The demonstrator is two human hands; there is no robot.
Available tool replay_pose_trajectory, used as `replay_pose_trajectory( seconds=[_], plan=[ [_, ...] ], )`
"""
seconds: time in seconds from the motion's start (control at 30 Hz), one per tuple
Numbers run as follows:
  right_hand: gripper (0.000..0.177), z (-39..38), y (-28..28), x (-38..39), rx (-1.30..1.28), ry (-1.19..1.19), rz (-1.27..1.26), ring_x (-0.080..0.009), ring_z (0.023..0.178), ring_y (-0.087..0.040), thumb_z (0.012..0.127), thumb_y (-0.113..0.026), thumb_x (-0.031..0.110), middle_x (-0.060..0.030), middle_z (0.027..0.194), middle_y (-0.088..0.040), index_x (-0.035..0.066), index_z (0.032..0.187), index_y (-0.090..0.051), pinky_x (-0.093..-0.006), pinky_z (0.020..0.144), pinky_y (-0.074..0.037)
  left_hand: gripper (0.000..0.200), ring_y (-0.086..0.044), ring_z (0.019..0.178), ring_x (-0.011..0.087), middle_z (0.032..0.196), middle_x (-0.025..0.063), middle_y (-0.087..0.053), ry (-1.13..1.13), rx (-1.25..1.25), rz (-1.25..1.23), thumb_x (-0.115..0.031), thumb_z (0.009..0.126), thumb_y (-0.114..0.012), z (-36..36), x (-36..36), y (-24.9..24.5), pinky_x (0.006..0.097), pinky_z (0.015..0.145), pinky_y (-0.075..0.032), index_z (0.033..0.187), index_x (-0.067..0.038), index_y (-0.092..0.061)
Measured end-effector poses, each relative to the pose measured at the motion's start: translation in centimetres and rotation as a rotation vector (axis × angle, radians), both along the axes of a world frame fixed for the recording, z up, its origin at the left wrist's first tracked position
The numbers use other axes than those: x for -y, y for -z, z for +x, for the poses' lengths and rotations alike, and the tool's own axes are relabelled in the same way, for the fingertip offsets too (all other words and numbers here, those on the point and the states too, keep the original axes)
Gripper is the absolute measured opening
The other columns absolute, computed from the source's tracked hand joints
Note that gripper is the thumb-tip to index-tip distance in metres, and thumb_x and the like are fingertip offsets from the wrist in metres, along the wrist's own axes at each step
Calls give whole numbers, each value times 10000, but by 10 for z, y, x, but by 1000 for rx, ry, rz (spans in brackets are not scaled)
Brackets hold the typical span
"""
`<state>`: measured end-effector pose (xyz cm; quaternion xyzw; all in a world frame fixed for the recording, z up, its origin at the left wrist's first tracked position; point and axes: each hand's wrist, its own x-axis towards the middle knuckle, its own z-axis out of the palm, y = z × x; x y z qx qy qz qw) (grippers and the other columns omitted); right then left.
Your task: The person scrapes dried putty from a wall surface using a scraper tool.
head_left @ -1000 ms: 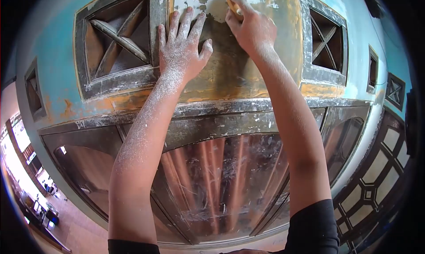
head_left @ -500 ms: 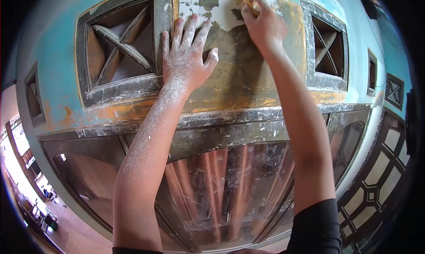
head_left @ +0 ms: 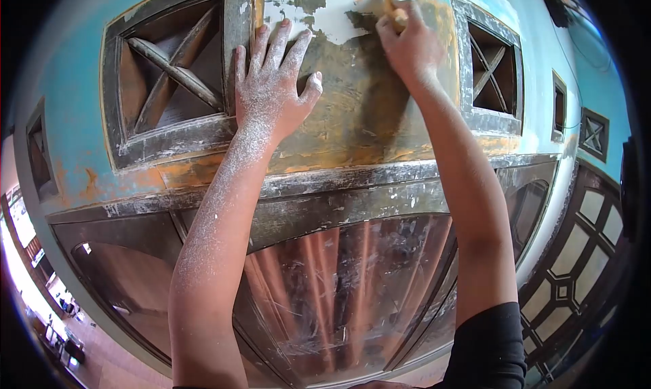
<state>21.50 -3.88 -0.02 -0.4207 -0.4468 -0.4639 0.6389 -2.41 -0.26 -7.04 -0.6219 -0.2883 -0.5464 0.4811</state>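
My left hand, white with dust, lies flat with fingers spread on a scraped wall panel above a window. My right hand is closed around a small yellowish scraping tool and presses it against the panel's upper part, at the edge of the remaining white paint. The stripped surface below shows dull green-brown and orange. Dust covers my left forearm.
Square vents with crossed bars sit left and right of the panel. A grey moulding runs beneath, above an arched glass pane. A lattice window is at the right. A street lies far below at left.
My right hand with the tool has shifted right and slightly down along the paint edge. My left hand stays pressed flat; the view has shifted a little.
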Motion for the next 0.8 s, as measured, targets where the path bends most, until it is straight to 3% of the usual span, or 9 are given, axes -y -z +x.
replay_pose_trajectory(
  seconds=[0.1, 0.27, 0.47, 0.53, 0.7, 0.8],
  plan=[
    [391, -8, 21, 7, 174, 88, -114, -375, 829, -746, 942, -642, 482, -113, 845, -772, 243, 1251, -625, -501, 772, -568, 669, -200, 1576, 287, 1693, 38, -273, -10, -2, -4, -456, 981, -557, 0, -1, 0, 569, 1275, -128, 1599, -271, -378],
    [348, -7, 25, -1, 31, -18, 43, -382, 765, -738, 938, -661, 446, -126, 804, -755, 250, 1224, -629, -503, 748, -566, 668, -211, 1574, 286, 1688, 34, -290, -15, 3, -5, -442, 972, -585, 0, 0, 2, 572, 1268, -151, 1591, -281, -393],
    [359, -8, 86, 8, 343, -22, -115, -322, 694, -724, 929, -681, 382, -81, 747, -733, 218, 1246, -635, -435, 713, -533, 673, -208, 1575, 285, 1691, 32, -283, -19, 16, -3, -440, 975, -586, 2, 0, 2, 565, 1270, -151, 1595, -275, -384],
    [368, -9, 77, 8, 352, 28, -116, -299, 692, -724, 943, -663, 394, -69, 740, -730, 237, 1273, -630, -409, 720, -523, 678, -209, 1575, 287, 1694, 31, -277, -17, 18, -4, -438, 974, -588, 3, 1, 2, 566, 1270, -150, 1597, -272, -380],
    [352, -26, 27, 5, 252, 68, -87, -311, 731, -728, 971, -610, 426, -81, 808, -745, 278, 1290, -617, -466, 755, -540, 666, -211, 1574, 291, 1688, 37, -292, -10, 8, -6, -434, 975, -589, 2, 2, 1, 567, 1269, -152, 1590, -268, -396],
    [375, -28, 43, 7, 225, 76, -102, -310, 749, -731, 965, -623, 415, -92, 798, -741, 269, 1310, -604, -470, 753, -538, 654, -214, 1574, 292, 1679, 43, -313, -6, 1, -1, -430, 974, -592, 1, 4, 1, 572, 1265, -157, 1582, -264, -414]
  ],
)
